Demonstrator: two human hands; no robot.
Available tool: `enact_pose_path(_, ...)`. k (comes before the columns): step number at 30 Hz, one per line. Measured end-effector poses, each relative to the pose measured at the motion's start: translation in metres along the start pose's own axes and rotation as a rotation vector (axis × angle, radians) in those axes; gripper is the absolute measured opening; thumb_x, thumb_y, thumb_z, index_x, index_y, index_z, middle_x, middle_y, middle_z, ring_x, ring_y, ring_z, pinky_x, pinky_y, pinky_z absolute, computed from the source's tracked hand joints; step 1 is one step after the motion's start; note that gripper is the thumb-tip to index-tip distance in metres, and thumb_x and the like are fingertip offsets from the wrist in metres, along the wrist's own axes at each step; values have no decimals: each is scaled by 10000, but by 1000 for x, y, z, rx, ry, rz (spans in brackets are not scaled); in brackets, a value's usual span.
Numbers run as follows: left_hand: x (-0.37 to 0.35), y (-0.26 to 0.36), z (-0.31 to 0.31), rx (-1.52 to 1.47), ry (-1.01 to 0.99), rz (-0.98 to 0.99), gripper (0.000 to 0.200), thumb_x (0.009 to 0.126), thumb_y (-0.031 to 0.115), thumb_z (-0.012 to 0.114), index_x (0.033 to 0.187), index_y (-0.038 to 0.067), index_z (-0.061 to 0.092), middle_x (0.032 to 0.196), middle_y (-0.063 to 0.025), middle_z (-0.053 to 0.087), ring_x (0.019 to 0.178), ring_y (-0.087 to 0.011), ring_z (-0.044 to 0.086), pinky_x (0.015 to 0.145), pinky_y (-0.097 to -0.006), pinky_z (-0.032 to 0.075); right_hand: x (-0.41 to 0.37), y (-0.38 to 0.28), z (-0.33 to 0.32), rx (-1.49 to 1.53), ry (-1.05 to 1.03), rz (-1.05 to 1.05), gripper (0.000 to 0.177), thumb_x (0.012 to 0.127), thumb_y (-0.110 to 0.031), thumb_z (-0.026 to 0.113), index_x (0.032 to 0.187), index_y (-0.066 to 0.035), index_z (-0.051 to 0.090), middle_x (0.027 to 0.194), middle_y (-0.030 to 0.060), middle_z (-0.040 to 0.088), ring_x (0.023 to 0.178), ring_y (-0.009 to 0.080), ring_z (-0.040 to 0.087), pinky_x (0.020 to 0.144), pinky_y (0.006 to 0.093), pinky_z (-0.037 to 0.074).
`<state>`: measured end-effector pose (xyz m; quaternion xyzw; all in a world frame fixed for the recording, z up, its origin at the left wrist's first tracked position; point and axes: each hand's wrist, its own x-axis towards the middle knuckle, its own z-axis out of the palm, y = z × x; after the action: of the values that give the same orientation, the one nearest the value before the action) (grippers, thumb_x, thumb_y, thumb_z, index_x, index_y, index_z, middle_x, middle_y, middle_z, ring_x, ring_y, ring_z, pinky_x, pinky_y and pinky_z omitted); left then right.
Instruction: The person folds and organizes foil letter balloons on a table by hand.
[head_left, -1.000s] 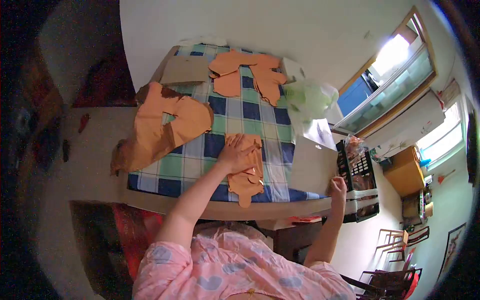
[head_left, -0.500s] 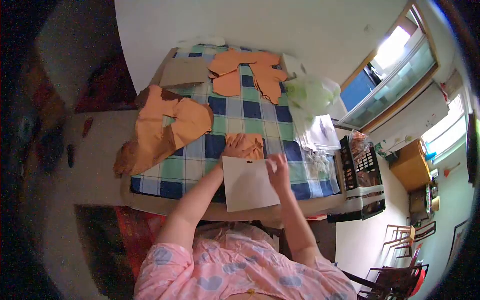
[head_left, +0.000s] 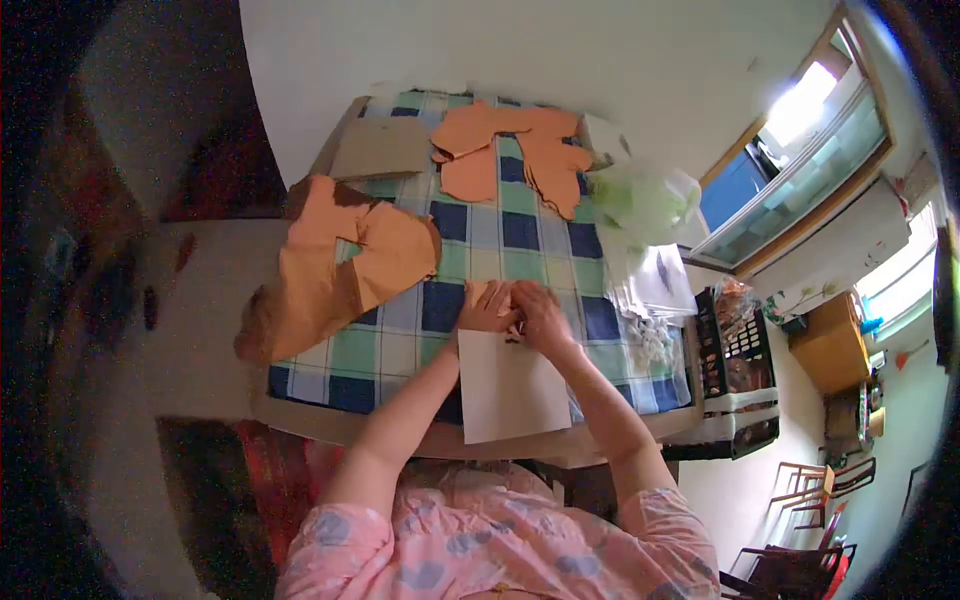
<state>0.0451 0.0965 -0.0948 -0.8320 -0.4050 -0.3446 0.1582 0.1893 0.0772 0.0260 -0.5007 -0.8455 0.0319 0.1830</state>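
A small orange piece of sheet material (head_left: 476, 291) lies on the checked cloth near the table's front, mostly covered by my hands. My left hand (head_left: 487, 309) rests on it with fingers stretched out. Close against it, my right hand (head_left: 542, 318) bends its fingers down onto the same piece, apparently gripping it; the fingertips are partly hidden. Just below both hands is a plain white sheet (head_left: 512, 392), reaching over the table's front edge. A small dark mark or object (head_left: 512, 339) shows at its top edge, too small to name.
A large creased orange piece (head_left: 385, 250) lies at the left, and several orange cut shapes (head_left: 468, 172) at the back beside brown cardboard (head_left: 380, 148). At the right are a green-white plastic bag (head_left: 650, 200), white papers (head_left: 665, 285) and a black crate (head_left: 735, 340).
My right hand has moved from above the white sheet's right corner, left and up onto the orange piece beside my left hand. The whole view has shifted slightly.
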Motion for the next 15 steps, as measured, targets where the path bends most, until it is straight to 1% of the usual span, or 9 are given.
enact_pose_path(2,1,3,-7,0,-22,-10,543,773,522,542,1275,319,495,1372,-146,384,1285,-317,358,967,-696,201,-15,14,5,-156,65,43,522,739,-49,559,1252,-126,498,1161,87,578,1138,296,482,991,471,346)
enact_pose_path(3,3,5,-9,9,-6,2,544,772,524,542,1274,321,492,1363,-139,395,1282,-314,364,958,-708,194,-9,26,7,-96,-88,141,478,729,-73,590,1200,-148,562,1265,84,518,1192,281,443,1022,488,302)
enact_pose_path(6,15,11,-34,-58,-65,-57,547,778,528,533,1285,332,471,1364,-139,387,1278,-306,366,956,-709,189,10,42,11,-236,-186,120,436,707,-129,638,1139,-185,621,1353,72,443,1218,275,426,1043,452,293)
enact_pose_path(8,9,6,-11,-717,-141,-228,558,796,503,520,1317,322,438,1376,-142,371,1279,-312,359,978,-684,191,33,25,2,-57,-149,-47,404,700,-153,644,1101,-208,648,1359,62,435,1216,278,428,1049,443,289)
enact_pose_path(9,6,5,-8,-687,-214,-223,559,805,490,513,1328,311,427,1381,-147,362,1281,-317,352,990,-667,196,40,9,0,37,-134,-131,389,697,-165,647,1081,-219,661,1361,57,431,1214,279,428,1051,439,287)
enact_pose_path(10,4,4,-8,-656,-287,-216,561,814,476,506,1338,301,415,1385,-152,353,1283,-322,345,1002,-650,200,44,-6,-2,-12,-186,-125,391,701,-164,638,1086,-228,659,1351,54,442,1211,284,430,1034,437,310)
enact_pose_path(12,13,7,-11,136,-460,-9,556,831,447,490,1350,270,404,1394,-171,333,1289,-338,324,1026,-606,216,53,-29,-5,-117,-283,-121,396,710,-162,620,1095,-246,654,1329,49,464,1204,293,432,1000,435,355)
enact_pose_path(14,37,15,-55,305,-387,-64,566,836,424,485,1365,250,383,1402,-179,324,1303,-351,302,1042,-566,227,56,-26,12,-207,-202,-226,402,720,-161,615,1112,-244,646,1338,46,453,1189,299,444,956,433,402)
enact_pose_path(15,38,16,-59,304,-339,-58,569,836,424,485,1367,247,383,1407,-183,316,1310,-354,293,1045,-557,230,56,-22,19,-253,-163,-274,405,725,-161,613,1121,-243,641,1343,44,448,1181,302,449,934,432,426)
